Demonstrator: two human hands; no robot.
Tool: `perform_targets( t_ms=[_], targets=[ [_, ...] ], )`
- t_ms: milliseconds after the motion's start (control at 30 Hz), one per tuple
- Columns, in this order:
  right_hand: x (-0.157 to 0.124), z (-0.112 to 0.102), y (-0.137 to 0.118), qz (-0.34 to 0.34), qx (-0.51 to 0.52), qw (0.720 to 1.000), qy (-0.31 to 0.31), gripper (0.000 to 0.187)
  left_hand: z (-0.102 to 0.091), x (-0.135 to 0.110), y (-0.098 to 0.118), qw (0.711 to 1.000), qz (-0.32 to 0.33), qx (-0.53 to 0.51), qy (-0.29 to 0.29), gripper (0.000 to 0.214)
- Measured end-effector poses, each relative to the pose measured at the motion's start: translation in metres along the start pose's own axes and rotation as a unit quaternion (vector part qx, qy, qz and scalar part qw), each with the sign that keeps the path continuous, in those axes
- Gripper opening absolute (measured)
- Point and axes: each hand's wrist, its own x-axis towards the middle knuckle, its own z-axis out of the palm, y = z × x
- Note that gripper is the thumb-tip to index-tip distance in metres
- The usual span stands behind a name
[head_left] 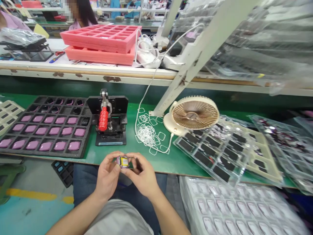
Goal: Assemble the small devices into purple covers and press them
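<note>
My left hand (107, 174) and my right hand (143, 174) meet just in front of the green table's near edge (171, 163). Together they pinch a small square part (123, 161) with a yellowish face and a purple rim. Fingers of both hands curl round its sides. Directly beyond the hands stands a black press jig (110, 125) with a red handle (103, 119). A pile of thin white square rings (148, 133) lies to the right of the jig.
A black tray (46, 125) of purple parts sits at left. A small beige fan (193, 114) and clear trays of dark parts (215, 150) lie at right. White trays (239, 209) are stacked at lower right. Pink foam trays (102, 39) rest on the upper shelf; another person sits behind.
</note>
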Motion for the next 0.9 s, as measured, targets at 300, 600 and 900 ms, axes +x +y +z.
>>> perform_targets(
  t_ms=[300,600,900],
  targets=[
    [-0.012,0.001,-0.007,0.025,-0.069,0.997,-0.011,0.049,-0.017,-0.014,-0.003,0.994,0.031,0.09,-0.045,0.026],
    [-0.022,-0.003,0.005,0.044,-0.171,0.984,0.001,0.047,-0.01,0.012,-0.008,0.983,-0.178,-0.053,0.004,0.039],
    [-0.063,-0.035,-0.011,0.012,-0.218,0.974,0.062,0.025,-0.014,0.009,0.008,0.969,-0.226,0.094,0.022,0.066]
  ],
)
